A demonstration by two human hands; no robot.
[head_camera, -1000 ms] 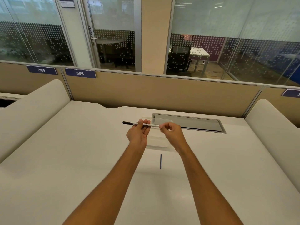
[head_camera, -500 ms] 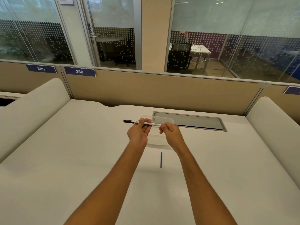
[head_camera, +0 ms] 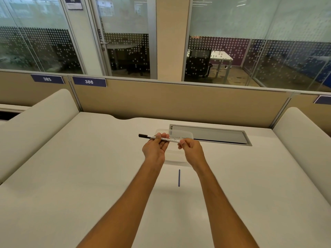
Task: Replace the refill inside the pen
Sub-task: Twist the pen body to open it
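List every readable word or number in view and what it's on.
"385": blue plate on the left partition.
"386": blue plate beside it.
Door sign: top number and text too blurred to read.
Pen barrel print: too small.
Right plate: cut off.

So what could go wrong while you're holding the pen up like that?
The pen is pinched only at the fingertips of the left hand and right hand, above the desk, so it could slip and drop. The thin blue refill lies loose between the arms; a forearm might nudge it and roll it away.
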